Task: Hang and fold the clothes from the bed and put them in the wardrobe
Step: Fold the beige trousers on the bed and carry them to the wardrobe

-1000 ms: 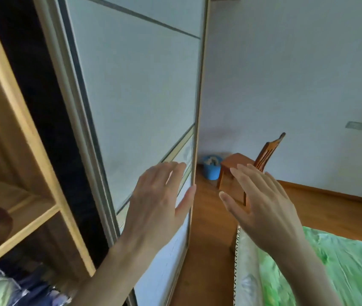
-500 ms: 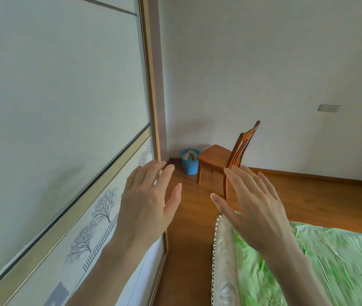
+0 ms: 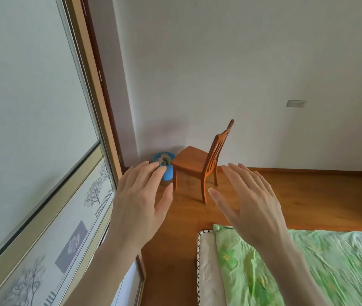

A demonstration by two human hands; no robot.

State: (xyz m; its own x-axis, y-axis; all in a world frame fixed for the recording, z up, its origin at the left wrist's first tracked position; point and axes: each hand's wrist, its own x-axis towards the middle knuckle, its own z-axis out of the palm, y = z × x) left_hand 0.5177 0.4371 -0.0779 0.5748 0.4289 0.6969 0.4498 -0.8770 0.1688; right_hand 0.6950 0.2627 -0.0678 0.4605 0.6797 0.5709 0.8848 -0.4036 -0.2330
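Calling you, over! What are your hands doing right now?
Left hand open, empty. Right hand open, empty. Bed shows no clothes in view; wardrobe door alongside. Nothing in the way.

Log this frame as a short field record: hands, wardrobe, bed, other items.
left hand: open, empty, raised in the air
right hand: open, empty, raised above the bed corner
wardrobe door: sliding panel at left, covers the interior in view
bed: green sheet, no clothes on the visible part
chair: wooden, by the far wall
bucket: blue, in the corner beside the chair
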